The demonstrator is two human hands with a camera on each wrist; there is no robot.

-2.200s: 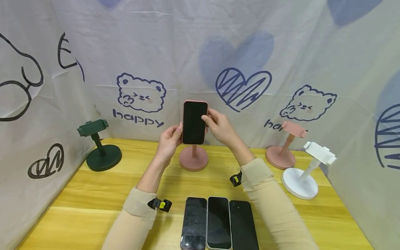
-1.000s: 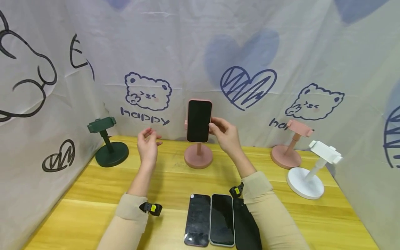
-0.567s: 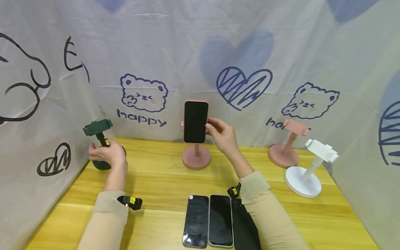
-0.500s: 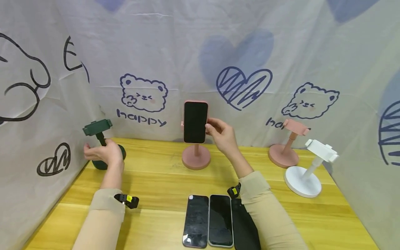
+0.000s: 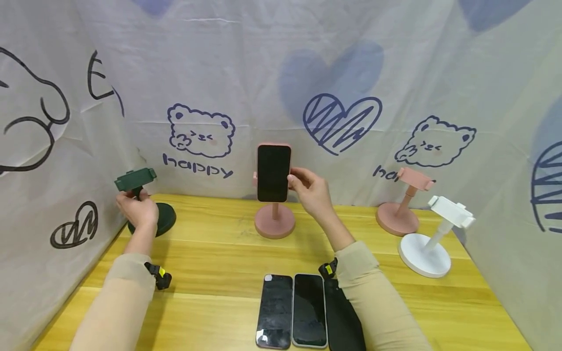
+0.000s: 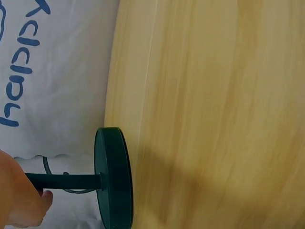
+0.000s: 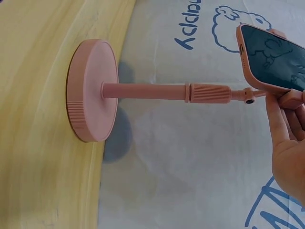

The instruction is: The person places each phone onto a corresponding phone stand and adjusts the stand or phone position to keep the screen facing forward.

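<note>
In the head view my left hand (image 5: 140, 211) grips the stem of a dark green phone stand (image 5: 165, 218), just below its clamp head. The left wrist view shows fingers curled round the green pole (image 6: 69, 181). My right hand (image 5: 315, 194) holds the side clamp of a pink phone stand (image 5: 275, 223) at mid-table. A black-screened smartphone (image 5: 274, 173) in a pink frame stands upright in that clamp. In the right wrist view, the fingers lie at the clamp beside the phone (image 7: 271, 59); some are cut off by the frame edge.
Three phones lie side by side at the front: a dark one (image 5: 274, 312), a light-rimmed one (image 5: 309, 312) and a black one (image 5: 344, 319) partly under the right sleeve. Another pink stand (image 5: 397, 220) and a white stand (image 5: 425, 257) are at right. Printed cloth (image 5: 263, 73) surrounds the table.
My left hand has left the pink stand's side, moved left and taken hold of the green stand's stem. The right hand stays at the phone's right edge, its thumb moved off the screen.
</note>
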